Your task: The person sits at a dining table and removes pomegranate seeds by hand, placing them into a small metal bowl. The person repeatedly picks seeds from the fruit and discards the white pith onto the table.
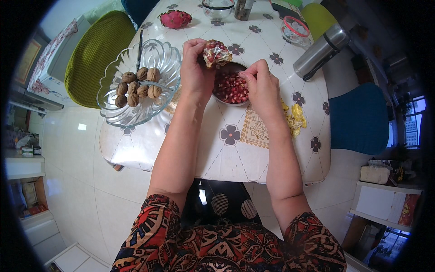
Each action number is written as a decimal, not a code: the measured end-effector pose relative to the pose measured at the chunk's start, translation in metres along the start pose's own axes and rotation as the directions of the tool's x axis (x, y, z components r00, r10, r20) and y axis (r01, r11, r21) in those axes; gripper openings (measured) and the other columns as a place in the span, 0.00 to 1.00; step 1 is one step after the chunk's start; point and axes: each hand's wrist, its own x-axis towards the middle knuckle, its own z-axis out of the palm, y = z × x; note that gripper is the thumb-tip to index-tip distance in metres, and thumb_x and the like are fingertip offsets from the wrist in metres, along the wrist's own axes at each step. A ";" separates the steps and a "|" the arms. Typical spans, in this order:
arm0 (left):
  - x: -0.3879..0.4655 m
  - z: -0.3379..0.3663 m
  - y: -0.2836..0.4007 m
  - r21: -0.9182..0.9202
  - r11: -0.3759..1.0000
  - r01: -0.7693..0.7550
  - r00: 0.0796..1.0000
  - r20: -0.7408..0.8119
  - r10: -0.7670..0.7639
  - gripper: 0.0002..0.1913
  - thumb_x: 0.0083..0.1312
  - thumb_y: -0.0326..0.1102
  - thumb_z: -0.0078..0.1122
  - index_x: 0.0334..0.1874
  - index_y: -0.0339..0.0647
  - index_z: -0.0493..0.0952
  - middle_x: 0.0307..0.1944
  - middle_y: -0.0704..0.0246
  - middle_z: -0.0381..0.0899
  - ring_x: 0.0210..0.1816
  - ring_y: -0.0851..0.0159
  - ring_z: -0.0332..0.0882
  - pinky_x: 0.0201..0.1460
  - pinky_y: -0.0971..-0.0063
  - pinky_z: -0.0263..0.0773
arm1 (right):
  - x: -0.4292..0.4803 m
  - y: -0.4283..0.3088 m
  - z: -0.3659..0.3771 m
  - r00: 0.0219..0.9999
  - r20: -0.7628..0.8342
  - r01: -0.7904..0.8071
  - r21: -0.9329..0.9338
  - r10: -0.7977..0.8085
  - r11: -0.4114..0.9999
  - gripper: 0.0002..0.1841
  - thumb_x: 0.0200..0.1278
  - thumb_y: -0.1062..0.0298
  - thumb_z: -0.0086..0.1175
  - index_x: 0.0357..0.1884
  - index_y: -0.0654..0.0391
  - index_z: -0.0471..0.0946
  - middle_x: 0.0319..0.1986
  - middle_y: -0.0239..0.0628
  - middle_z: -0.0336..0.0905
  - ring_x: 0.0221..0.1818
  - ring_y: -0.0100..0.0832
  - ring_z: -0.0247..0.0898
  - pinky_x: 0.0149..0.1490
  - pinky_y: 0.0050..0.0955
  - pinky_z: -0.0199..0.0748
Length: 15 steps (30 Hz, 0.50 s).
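My left hand (197, 69) holds a chunk of pomegranate (216, 54) above the far left side of a metal bowl (234, 103). Red seeds show among pale membrane on its exposed face. Loose pomegranate seeds (232, 89) lie in the bowl. Over the bowl's right rim is my right hand (261, 86), its thumb and forefinger brought together; whether a seed is between them cannot be told. Yellow peel pieces (296, 117) lie on the table to the right of my right wrist, partly hidden by my forearm.
At left, a scalloped glass bowl (112, 114) holds several walnuts (132, 87) and a dark-handled utensil (140, 51). A dragon fruit (175, 19), lidded glass bowl (295, 28), glass bowl (218, 9) and jar (243, 9) stand farther back. A steel thermos (321, 51) is at right. Chairs flank the table (217, 163).
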 end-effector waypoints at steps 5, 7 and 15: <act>0.000 -0.001 -0.001 -0.014 1.000 -0.004 1.000 0.015 0.004 0.05 0.72 0.33 0.51 0.47 0.44 0.72 0.43 0.68 0.77 0.49 0.62 0.79 0.59 0.59 0.76 | 0.001 0.000 -0.001 1.000 0.018 0.020 0.046 -0.021 0.999 0.07 0.67 0.77 0.59 0.41 0.63 0.72 0.33 0.48 0.83 0.36 0.50 0.82 0.40 0.41 0.78; 0.001 -0.003 -0.002 -0.015 1.000 -0.002 1.000 0.019 0.003 0.05 0.72 0.33 0.50 0.47 0.44 0.72 0.43 0.68 0.77 0.49 0.62 0.79 0.59 0.58 0.76 | 0.002 0.000 -0.003 0.996 0.023 0.081 0.032 -0.082 0.996 0.04 0.67 0.78 0.58 0.41 0.63 0.76 0.33 0.46 0.84 0.35 0.43 0.82 0.40 0.36 0.79; 0.004 -0.006 -0.006 -0.058 0.998 0.013 1.000 -0.013 -0.013 0.06 0.74 0.35 0.50 0.47 0.43 0.73 0.44 0.66 0.78 0.50 0.59 0.79 0.59 0.53 0.77 | 0.005 0.006 -0.007 0.996 0.085 -0.021 0.320 -0.007 0.947 0.09 0.62 0.80 0.61 0.43 0.59 0.86 0.34 0.43 0.85 0.35 0.36 0.84 0.44 0.31 0.79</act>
